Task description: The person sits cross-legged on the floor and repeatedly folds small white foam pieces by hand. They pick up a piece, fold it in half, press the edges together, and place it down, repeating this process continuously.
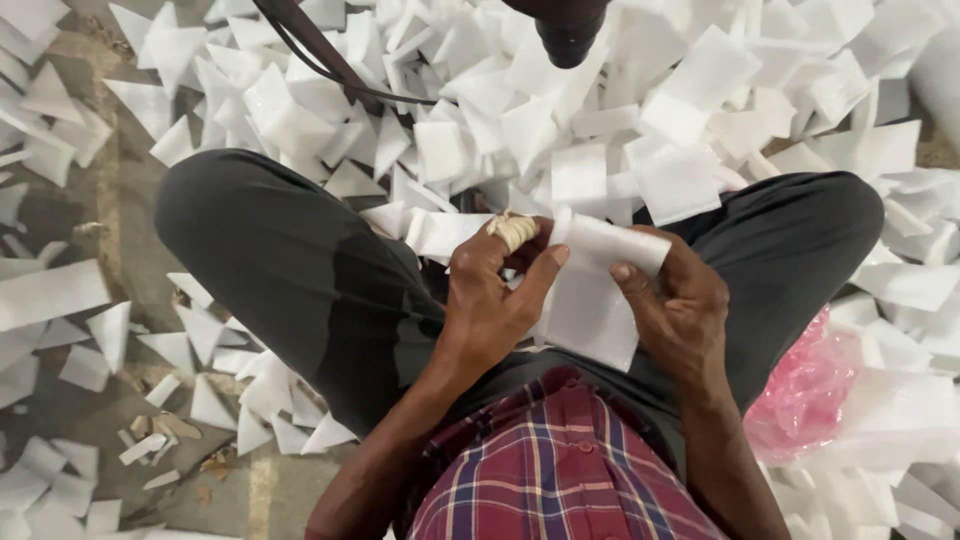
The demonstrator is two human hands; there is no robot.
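A white foam sheet [590, 300] lies folded over my lap, held between both hands. My left hand [490, 300] grips its left edge with the thumb pressed on top; the forefinger is wrapped in pale tape. My right hand [680, 310] pinches the right side, thumb on the sheet. I sit cross-legged in dark trousers [290, 270] and a plaid shirt [560, 470].
A big heap of white foam pieces [560, 110] covers the floor ahead and to the right. Loose scraps [70, 290] lie on the bare floor at the left. A pink plastic bag [800, 385] sits by my right knee. A dark strap [310, 45] hangs at the top.
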